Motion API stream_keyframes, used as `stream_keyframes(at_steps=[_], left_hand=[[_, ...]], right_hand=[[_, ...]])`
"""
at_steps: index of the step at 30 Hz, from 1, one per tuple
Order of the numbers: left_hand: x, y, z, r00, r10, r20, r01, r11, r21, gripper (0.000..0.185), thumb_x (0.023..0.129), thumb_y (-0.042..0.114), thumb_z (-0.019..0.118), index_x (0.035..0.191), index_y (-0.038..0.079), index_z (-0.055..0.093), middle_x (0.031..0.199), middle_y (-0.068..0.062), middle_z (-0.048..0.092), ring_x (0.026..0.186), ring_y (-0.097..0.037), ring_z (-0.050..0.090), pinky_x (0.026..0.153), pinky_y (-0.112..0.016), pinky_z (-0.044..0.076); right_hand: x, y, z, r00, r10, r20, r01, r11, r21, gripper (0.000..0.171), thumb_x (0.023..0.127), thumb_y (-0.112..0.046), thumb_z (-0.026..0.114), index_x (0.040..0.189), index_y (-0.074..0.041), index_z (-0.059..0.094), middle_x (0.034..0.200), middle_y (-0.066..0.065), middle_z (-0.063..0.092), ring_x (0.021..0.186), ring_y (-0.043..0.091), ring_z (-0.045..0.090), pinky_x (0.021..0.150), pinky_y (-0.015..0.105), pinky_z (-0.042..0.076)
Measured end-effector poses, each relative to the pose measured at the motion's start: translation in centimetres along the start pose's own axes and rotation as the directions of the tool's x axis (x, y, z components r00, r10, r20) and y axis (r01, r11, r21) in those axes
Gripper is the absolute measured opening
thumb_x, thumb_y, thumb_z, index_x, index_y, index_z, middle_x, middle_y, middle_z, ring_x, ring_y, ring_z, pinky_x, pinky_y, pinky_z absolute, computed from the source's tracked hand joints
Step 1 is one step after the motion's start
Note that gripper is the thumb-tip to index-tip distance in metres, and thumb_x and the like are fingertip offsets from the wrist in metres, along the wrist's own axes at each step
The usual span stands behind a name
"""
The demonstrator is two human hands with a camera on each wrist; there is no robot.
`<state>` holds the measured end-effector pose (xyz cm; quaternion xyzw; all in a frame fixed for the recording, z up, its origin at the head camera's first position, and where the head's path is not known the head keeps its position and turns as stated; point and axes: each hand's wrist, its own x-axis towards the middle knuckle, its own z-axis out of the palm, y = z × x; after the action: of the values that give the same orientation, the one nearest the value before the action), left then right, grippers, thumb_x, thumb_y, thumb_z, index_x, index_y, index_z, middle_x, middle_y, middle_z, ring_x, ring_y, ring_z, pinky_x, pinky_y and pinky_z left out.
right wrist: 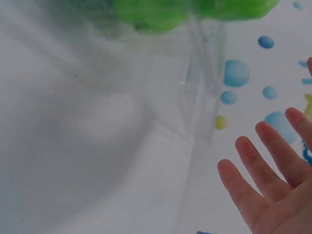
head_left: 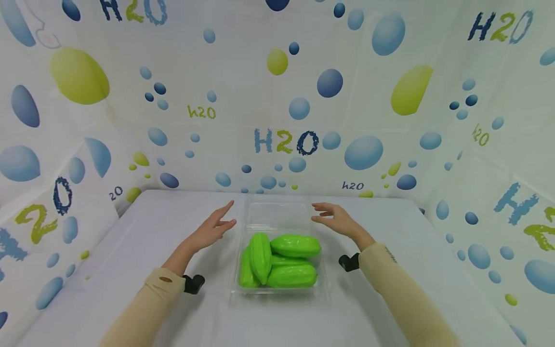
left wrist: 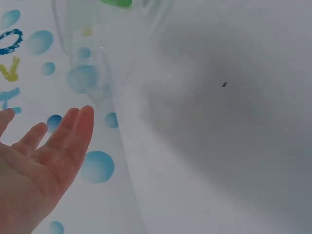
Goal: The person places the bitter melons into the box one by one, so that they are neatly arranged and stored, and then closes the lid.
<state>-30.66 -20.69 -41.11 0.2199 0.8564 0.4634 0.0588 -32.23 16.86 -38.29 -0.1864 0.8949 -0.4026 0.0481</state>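
In the head view, a clear plastic hinged container (head_left: 321,277) sits on the white table. Its lid (head_left: 277,212) lies folded back on the far side. Several glossy, bright green oblong vegetables with ridged sides, such as the upright-lying one (head_left: 261,258), fill the base; one lies across others at the left. My left hand (head_left: 211,230) hovers left of the lid, fingers extended and thumb apart. Opposite it, my right hand (head_left: 336,219) is held to the right of the lid with its fingers loosely stretched. Neither hand holds anything. The right wrist view shows spread fingers (right wrist: 258,168).
A white table (head_left: 277,323) spreads around the container. Behind it and along both sides hangs a white curtain (head_left: 243,91) printed with blue and green drops and H2O lettering. Small black devices are strapped at the left wrist (head_left: 193,284) and right wrist (head_left: 349,262).
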Motion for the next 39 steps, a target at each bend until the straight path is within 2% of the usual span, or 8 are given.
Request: stream_keyframes(at_steps=[6,10,16,22,28,32,35,39], left_hand=[[2.8,-0.8,-0.2,0.998,-0.055,-0.015,0.056,0.998,0.037,0.063,0.098,0.026,0.043,0.147,0.003,0.009,0.145,-0.03,0.01,0.124,-0.048,0.031,0.086,-0.051,0.044],[4.2,-1.6,0.0,0.987,-0.161,-0.007,0.161,0.987,-0.022,0.062,0.099,0.028,0.04,0.148,0.008,0.006,0.146,-0.028,0.009,0.12,-0.044,0.039,0.083,-0.046,0.047],[5.3,-2.1,0.7,0.955,-0.289,0.073,0.298,0.924,-0.24,0.06,0.101,0.022,0.035,0.148,0.01,0.0,0.147,-0.028,0.012,0.117,-0.04,0.045,0.088,-0.044,0.045],[6.2,-1.7,2.1,0.926,-0.37,0.072,0.376,0.892,-0.249,0.053,0.1,0.016,0.034,0.147,0.004,0.011,0.142,-0.027,0.027,0.109,-0.034,0.052,0.084,-0.038,0.047],[6.4,-0.9,2.6,0.908,-0.418,0.032,0.407,0.86,-0.308,0.052,0.099,0.016,0.035,0.145,-0.002,0.016,0.14,-0.026,0.032,0.109,-0.034,0.051,0.086,-0.038,0.046],[6.5,-0.6,2.5,0.897,-0.441,0.008,0.414,0.835,-0.363,0.048,0.099,0.015,0.037,0.142,-0.001,0.026,0.14,-0.022,0.034,0.112,-0.033,0.05,0.088,-0.039,0.045],[6.5,-0.5,2.1,0.911,-0.412,-0.03,0.365,0.837,-0.408,0.045,0.098,0.011,0.04,0.14,0.0,0.031,0.14,-0.021,0.035,0.117,-0.034,0.046,0.092,-0.042,0.042],[6.3,-0.4,1.4,0.935,-0.344,-0.085,0.28,0.865,-0.416,0.043,0.094,0.005,0.043,0.136,0.0,0.036,0.136,-0.021,0.039,0.121,-0.035,0.042,0.096,-0.047,0.038]], right_hand=[[1.1,1.8,0.2,0.997,0.076,0.015,-0.077,0.996,0.054,0.055,0.092,-0.03,0.056,0.138,-0.006,0.04,0.139,0.02,0.038,0.119,0.038,0.044,0.093,0.047,0.039],[2.0,2.7,0.5,0.987,0.158,0.024,-0.159,0.982,0.1,0.057,0.093,-0.031,0.054,0.14,-0.005,0.036,0.14,0.023,0.035,0.122,0.039,0.04,0.093,0.048,0.039],[3.0,3.5,0.9,0.95,0.301,0.084,-0.313,0.911,0.268,0.059,0.095,-0.025,0.05,0.141,0.004,0.026,0.137,0.027,0.036,0.12,0.038,0.044,0.093,0.045,0.041],[3.1,4.6,1.5,0.93,0.351,0.106,-0.365,0.853,0.372,0.051,0.097,-0.02,0.045,0.136,0.011,0.032,0.125,0.026,0.05,0.107,0.032,0.055,0.089,0.038,0.045],[3.3,4.2,2.2,0.907,0.417,0.062,-0.403,0.816,0.415,0.042,0.096,-0.014,0.047,0.132,0.006,0.043,0.121,0.02,0.053,0.09,0.015,0.059,0.085,0.03,0.047],[3.5,3.9,2.3,0.9,0.436,0.023,-0.393,0.785,0.479,0.04,0.095,-0.011,0.049,0.131,0.005,0.045,0.124,0.019,0.051,0.087,0.013,0.058,0.083,0.028,0.048],[3.6,3.6,2.2,0.907,0.421,-0.025,-0.345,0.776,0.528,0.04,0.094,-0.01,0.051,0.131,0.004,0.046,0.127,0.019,0.05,0.089,0.014,0.058,0.086,0.03,0.047],[3.3,3.1,1.7,0.931,0.355,-0.086,-0.255,0.8,0.543,0.04,0.093,-0.009,0.052,0.13,0.004,0.046,0.123,0.022,0.051,0.088,0.013,0.058,0.091,0.037,0.044]])
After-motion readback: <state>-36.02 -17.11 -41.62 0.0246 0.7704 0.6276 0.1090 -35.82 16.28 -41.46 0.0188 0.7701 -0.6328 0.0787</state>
